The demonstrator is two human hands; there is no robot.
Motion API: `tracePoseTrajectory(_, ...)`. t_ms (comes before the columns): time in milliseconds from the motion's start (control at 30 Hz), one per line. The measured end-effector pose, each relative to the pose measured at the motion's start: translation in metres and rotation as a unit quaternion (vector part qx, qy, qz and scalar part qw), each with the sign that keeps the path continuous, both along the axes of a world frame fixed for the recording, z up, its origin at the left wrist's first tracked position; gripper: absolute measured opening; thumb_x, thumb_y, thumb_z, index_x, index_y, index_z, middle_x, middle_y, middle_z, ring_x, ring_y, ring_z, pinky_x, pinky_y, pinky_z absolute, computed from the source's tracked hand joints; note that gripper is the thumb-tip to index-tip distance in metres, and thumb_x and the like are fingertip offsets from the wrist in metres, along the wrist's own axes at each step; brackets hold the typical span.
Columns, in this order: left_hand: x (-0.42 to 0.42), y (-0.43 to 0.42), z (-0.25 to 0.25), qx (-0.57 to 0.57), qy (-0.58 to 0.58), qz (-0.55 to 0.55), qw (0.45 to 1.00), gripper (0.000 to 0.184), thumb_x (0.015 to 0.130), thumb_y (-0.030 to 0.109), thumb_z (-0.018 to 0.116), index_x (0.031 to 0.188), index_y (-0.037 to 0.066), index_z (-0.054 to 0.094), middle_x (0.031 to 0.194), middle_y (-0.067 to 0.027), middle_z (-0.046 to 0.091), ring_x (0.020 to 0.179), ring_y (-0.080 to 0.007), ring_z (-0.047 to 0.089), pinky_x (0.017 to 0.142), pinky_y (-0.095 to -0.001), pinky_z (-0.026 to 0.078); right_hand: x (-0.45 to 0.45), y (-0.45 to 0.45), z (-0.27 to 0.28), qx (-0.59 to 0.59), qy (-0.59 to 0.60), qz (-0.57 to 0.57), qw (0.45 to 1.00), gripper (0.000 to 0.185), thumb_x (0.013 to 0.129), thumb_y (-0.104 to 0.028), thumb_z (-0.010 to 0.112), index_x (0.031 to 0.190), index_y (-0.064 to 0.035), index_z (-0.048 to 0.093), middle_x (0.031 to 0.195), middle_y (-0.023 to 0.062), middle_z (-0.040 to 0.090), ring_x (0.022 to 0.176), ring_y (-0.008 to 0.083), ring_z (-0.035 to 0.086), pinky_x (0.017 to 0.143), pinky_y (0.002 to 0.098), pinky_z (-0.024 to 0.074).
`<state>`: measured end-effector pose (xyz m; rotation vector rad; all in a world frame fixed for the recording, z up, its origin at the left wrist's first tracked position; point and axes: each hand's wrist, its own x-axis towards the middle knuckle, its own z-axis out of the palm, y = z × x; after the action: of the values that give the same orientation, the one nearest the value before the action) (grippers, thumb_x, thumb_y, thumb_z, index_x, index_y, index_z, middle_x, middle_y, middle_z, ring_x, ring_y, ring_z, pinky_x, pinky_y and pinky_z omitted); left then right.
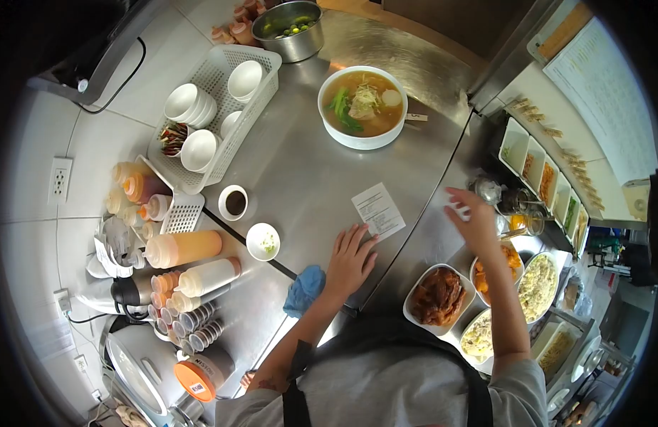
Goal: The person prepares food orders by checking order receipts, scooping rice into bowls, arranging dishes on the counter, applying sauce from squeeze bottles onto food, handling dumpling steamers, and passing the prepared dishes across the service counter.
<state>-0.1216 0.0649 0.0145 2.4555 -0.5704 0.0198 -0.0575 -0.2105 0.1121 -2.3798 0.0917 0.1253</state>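
Note:
My left hand (349,265) lies flat on the steel counter, fingers spread, its fingertips by the lower left edge of a printed paper slip (379,211). A crumpled blue cloth (305,290) sits beside that wrist. Over on the right, my right hand (473,215) is held out with its fingers apart and nothing in them, close to a shiny container (486,189) and some glass jars (526,222). Beyond both hands stands a white bowl of soup (363,139) with greens and shredded topping, a small tag (416,117) at its right side.
A small dish of dark sauce (236,204) and one with chopped greens (263,243) stand left. Behind them is a white basket (265,78) of bowls. Squeeze bottles (183,249) line the left wall. Meat in a dish (439,297) and topping trays (535,161) are at right.

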Motion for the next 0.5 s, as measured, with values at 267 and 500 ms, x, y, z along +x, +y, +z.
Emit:
tracePoseTrajectory(267, 0.001, -0.005, 0.000, -0.011, 0.012, -0.010, 1.000, 0.036, 0.082, 0.015, 0.061, 0.117, 0.009, 0.058, 0.131, -0.0165, 0.046, 0.120, -0.0368, 0.044, 0.102, -0.0505, 0.032, -0.045, -0.232, 0.023, -0.217, -0.087, -0.264, 0.936, 0.022, 0.089, -0.023, 0.061, 0.105, -0.0103, 0.069, 0.097, 0.0130, 0.070, 0.086, 0.0210, 0.068, 0.075, 0.0314, 0.0510)
tracePoseTrajectory(500, -0.005, -0.012, -0.005, 0.057, -0.021, -0.018, 0.998, 0.038, 0.085, 0.018, 0.059, 0.122, 0.010, 0.057, 0.135, -0.0162, 0.045, 0.126, -0.0361, 0.039, 0.107, -0.0509, 0.026, -0.119, -0.435, -0.003, -0.377, 0.129, -0.354, 0.846, 0.048, 0.083, -0.046, 0.063, 0.110, -0.0055, 0.065, 0.105, 0.0184, 0.065, 0.101, 0.0351, 0.061, 0.089, 0.0408, 0.0458)
